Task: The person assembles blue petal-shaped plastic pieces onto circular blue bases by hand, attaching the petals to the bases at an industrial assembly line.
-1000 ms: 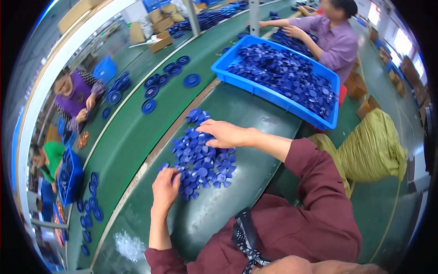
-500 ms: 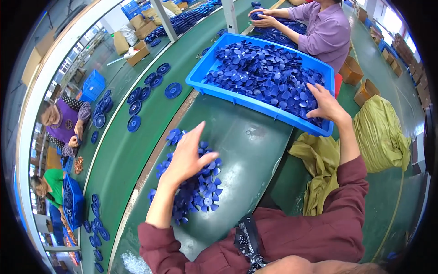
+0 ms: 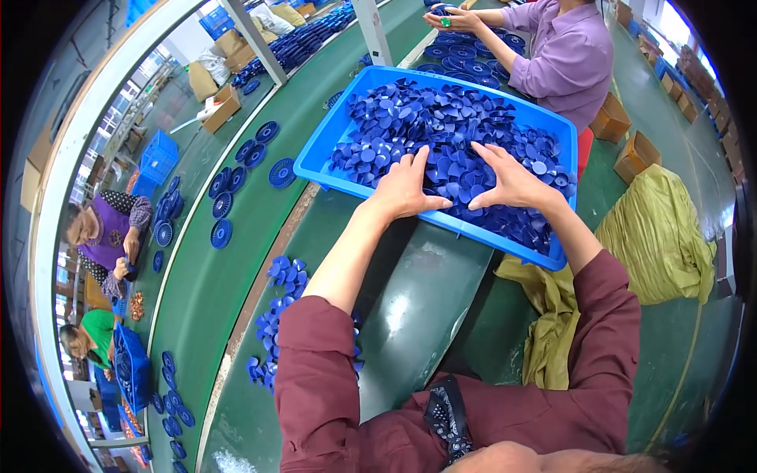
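**Workshop floor, green bench, both hands down in the blue tray**

Green bench [image 3: 414, 307] in front of you, green belt [image 3: 185, 315] running along its left side. Landmark: blue tray [image 3: 322, 148], at the bench's far end, its right end out past the bench edge.

Main stuff: blue bladed pieces [image 3: 453, 169], small fan shapes, heaped in the tray across most of its width. Bright tray floor shows at its left end.

Your left hand [image 3: 404, 189]: over the tray's near side, left of its middle. Fingers spread loosely forward, thumb well off them and pointing right. Touching the heap, as far as I see; can't tell if any piece is actually gripped.

Your right hand [image 3: 512, 181]: same near side, further right. Fingers fanned forward and left, thumb wide of them, pointing at your left thumb. Tips on the pieces; can't confirm a grip here either. Thumbs near each other, not touching; pieces fill the gap between your hands.

Second pile of pieces [image 3: 268, 331]: on the bench, nearer you than the tray and to its left, partly behind your left sleeve [image 3: 317, 355].

Round blue discs [image 3: 221, 205]: on the belt, left of the tray.

Co-worker in a purple shirt [image 3: 564, 59]: just beyond the tray, hands by more blue discs [image 3: 465, 65].

Yellow-green sack [image 3: 662, 240]: right of the tray. Cardboard boxes [image 3: 635, 158]: right of it too, farther off.
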`<state>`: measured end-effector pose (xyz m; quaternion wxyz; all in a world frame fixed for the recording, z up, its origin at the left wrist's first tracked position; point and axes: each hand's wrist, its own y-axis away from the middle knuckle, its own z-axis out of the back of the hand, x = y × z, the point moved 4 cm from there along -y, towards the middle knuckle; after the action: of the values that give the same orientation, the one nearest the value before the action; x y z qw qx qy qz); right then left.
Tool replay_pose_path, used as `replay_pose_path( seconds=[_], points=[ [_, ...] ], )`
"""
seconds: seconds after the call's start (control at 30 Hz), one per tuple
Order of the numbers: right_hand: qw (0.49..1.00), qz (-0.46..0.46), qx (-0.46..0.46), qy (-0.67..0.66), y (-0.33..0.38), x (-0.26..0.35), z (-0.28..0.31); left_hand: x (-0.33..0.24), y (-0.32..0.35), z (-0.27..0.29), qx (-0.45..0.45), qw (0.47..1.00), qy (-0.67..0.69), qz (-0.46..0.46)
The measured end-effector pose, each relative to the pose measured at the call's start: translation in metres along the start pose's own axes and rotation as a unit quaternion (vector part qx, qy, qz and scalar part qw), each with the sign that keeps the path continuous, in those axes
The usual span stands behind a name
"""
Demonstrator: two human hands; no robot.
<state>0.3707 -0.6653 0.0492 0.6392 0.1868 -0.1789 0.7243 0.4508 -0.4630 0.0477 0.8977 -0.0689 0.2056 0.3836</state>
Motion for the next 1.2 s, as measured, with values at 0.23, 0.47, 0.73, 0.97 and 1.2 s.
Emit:
replay_pose_path(
  seconds=[0.23,0.47,0.73,0.97,1.2],
  points=[
    [0.996,0.017,-0.010,-0.089,-0.011,-0.003,-0.001,0.008,-0.014,-0.009,-0.092,0.991,0.099,-0.020],
    [0.998,-0.006,-0.003,-0.069,-0.006,0.010,-0.006,0.007,-0.012,-0.007,-0.013,0.997,0.060,-0.044],
    [0.993,-0.002,-0.012,-0.118,-0.018,0.006,-0.005,-0.003,-0.016,-0.013,-0.094,0.990,0.104,-0.023],
    [0.978,-0.002,-0.114,-0.174,-0.026,0.024,0.020,-0.013,-0.020,0.007,-0.193,0.950,0.225,-0.096],
    [0.953,0.084,-0.136,-0.259,-0.039,0.082,0.035,-0.018,0.020,0.052,-0.251,0.938,0.209,-0.121]
  ],
)
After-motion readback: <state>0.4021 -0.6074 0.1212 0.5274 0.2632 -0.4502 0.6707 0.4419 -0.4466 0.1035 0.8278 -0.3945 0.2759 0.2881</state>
